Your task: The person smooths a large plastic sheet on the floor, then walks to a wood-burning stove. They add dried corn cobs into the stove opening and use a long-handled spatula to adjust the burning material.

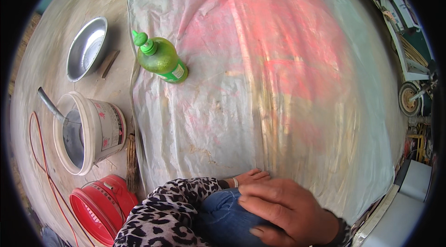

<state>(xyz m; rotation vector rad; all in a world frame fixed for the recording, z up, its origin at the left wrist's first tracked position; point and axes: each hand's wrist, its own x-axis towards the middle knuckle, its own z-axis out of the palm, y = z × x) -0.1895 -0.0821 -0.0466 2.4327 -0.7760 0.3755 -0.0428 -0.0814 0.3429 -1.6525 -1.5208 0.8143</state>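
Note:
A wrinkled plastic sheet (204, 121), partly pinkish red and partly see-through, covers the ground in front of me. My left hand (248, 177) rests on it just past my knee, its fingers stretched out and nothing in them; the knee hides part of it. My right hand (283, 207) is raised over my jeans (227, 214), fingers bent loosely and thumb apart, holding nothing. Farther off, a large green pump bottle (160, 56) with a green label stands on the sheet near its left edge.
Left of the sheet are a metal basin (86, 49), a white bucket (104, 126) with a metal-handled tool (50, 104) inside, a red bucket (116, 196), a brush (132, 165) and a red cord (45, 168). A wheeled metal frame (409, 98) stands at the far right.

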